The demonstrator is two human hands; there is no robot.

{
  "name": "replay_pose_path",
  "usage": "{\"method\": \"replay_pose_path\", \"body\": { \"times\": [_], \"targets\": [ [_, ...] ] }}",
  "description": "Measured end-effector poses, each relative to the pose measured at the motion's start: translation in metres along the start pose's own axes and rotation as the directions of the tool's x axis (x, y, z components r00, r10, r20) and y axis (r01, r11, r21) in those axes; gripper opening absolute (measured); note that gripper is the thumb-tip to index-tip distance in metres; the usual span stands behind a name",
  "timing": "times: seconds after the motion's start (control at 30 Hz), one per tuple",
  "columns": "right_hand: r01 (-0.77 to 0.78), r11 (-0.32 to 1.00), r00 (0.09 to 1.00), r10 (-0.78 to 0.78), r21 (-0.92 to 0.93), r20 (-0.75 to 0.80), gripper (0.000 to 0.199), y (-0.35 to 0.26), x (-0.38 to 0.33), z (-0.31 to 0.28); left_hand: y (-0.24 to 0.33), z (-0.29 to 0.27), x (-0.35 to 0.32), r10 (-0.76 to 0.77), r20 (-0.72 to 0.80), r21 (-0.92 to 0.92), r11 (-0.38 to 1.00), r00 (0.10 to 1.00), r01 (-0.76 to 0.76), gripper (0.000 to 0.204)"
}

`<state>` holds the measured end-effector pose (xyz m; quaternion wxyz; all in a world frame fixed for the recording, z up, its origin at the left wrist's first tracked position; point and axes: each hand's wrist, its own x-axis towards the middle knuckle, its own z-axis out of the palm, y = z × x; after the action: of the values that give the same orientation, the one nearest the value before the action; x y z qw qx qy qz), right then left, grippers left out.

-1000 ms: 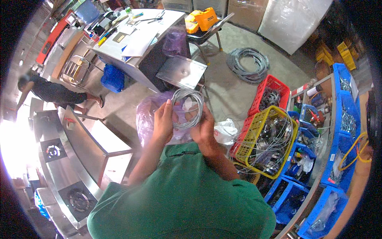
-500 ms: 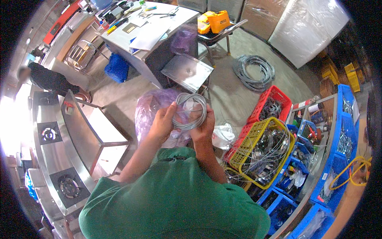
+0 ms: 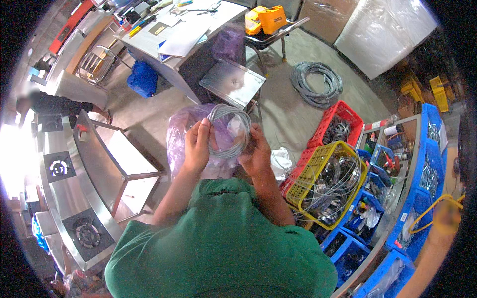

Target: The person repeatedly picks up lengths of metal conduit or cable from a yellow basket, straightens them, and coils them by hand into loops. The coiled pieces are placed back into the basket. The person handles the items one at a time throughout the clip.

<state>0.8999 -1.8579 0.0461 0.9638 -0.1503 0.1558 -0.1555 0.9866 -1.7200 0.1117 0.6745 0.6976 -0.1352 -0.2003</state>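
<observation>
Between my two hands is a coil of grey cable [image 3: 229, 108], held up in front of me as an upright ring. My left hand [image 3: 198, 144] grips its left side, thumb up along the loops. At the lower right of the ring, my right hand [image 3: 255, 149] has its fingers curled at the loops. A translucent purple plastic bag [image 3: 180, 134] lies beyond and below the coil, partly hidden by my hands.
To my right stand a yellow basket [image 3: 304, 198] of wire coils, a red basket [image 3: 356, 116] and blue parts bins [image 3: 418, 208]. A larger grey cable coil [image 3: 300, 85] lies on the floor. A steel stove counter [image 3: 73, 191] runs along my left, with a person [image 3: 59, 105] beyond it.
The coil has shifted slightly left and up, and its ring looks taller. My left hand has moved left with it; my right fingers have shifted along its right side.
</observation>
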Motion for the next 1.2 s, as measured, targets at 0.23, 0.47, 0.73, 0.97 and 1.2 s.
{"method": "replay_pose_path", "body": {
  "times": [0.23,0.47,0.73,0.97,1.2],
  "targets": [
    [0.006,0.997,0.994,0.002,-0.074,0.108,0.017,-0.014,-0.003,-0.003,0.000,0.008,0.002,0.020,-0.001,-0.100,0.995,1.000,-0.020,0.042],
    [0.164,0.775,0.980,-0.199,-0.610,0.010,0.025,-0.015,-0.014,0.012,-0.001,0.004,-0.006,0.212,-0.063,0.132,0.970,0.975,-0.203,0.036],
    [0.680,-0.448,0.700,0.164,-0.580,0.695,0.040,-0.044,-0.030,0.048,0.000,0.000,-0.015,0.170,-0.052,0.162,0.974,0.984,-0.160,0.033],
    [0.727,-0.628,0.684,0.696,-0.277,0.217,0.020,-0.052,-0.007,0.056,-0.039,-0.009,-0.012,0.050,0.134,0.322,0.942,0.990,-0.091,0.025],
    [0.474,-0.324,0.630,0.774,-0.819,0.058,0.023,-0.012,-0.002,-0.011,-0.091,-0.007,-0.043,-0.366,0.233,-0.114,0.910,0.901,0.399,0.051]
  ]
}}
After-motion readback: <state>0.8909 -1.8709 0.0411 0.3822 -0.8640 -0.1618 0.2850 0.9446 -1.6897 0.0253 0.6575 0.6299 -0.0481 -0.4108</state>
